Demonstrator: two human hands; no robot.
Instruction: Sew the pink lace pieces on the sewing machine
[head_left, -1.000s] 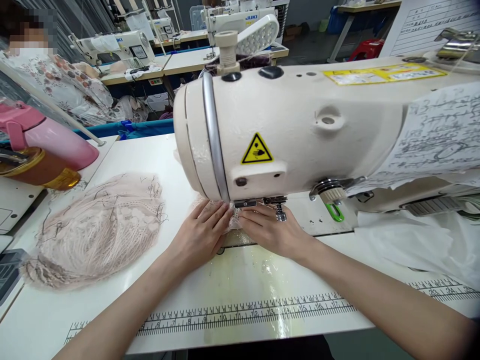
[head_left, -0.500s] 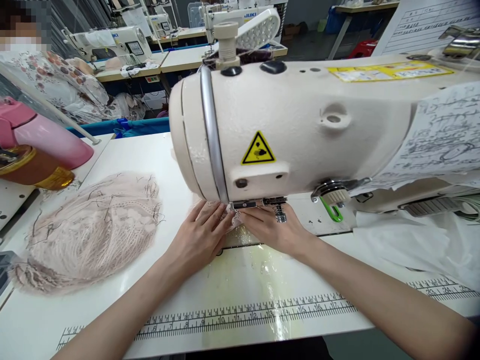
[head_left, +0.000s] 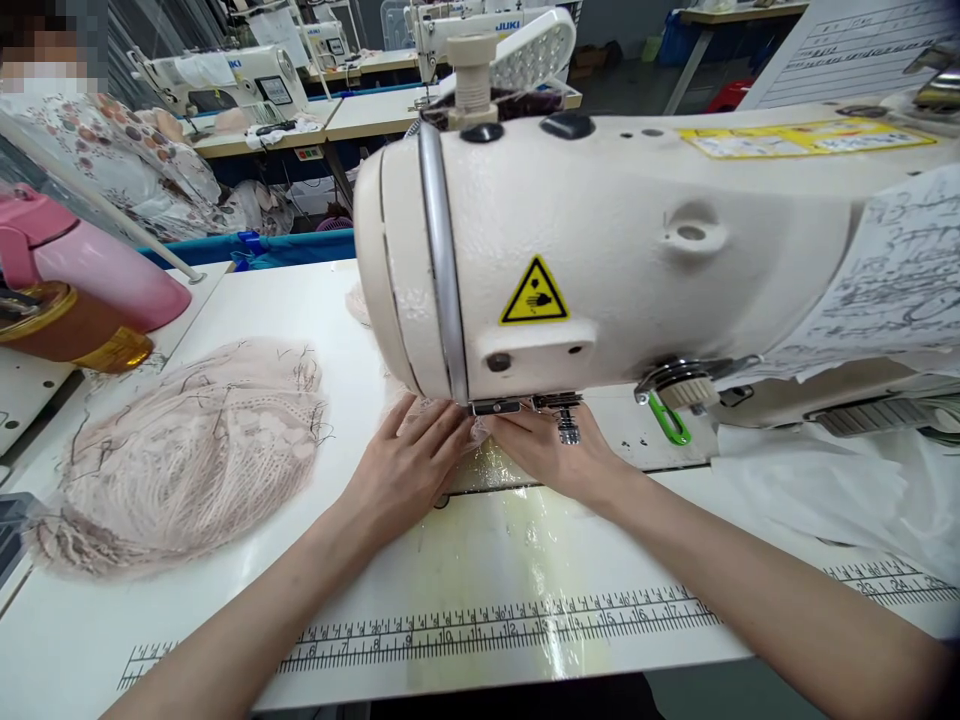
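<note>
My left hand lies flat on a piece of pale pink lace fabric below the sewing machine head, fingers stretched forward and slightly apart. From the other side, my right hand reaches in by the needle area with its fingers close together at the lace edge. The machine's lower parts partly hide those fingertips; they appear closed on the lace. More of the fabric shows behind the head's left end. A heap of pink lace pieces with loose dark threads rests left of my left hand.
A pink bottle and an amber jar stand at the left. A ruler strip runs along the table's front edge. White cloth lies at the right. Across the way, a person sits near other sewing machines.
The view has shifted slightly, so the machine sits a little farther right. More lace shows behind the machine head's left end. Both hands stay at the lace in nearly the same pose.
</note>
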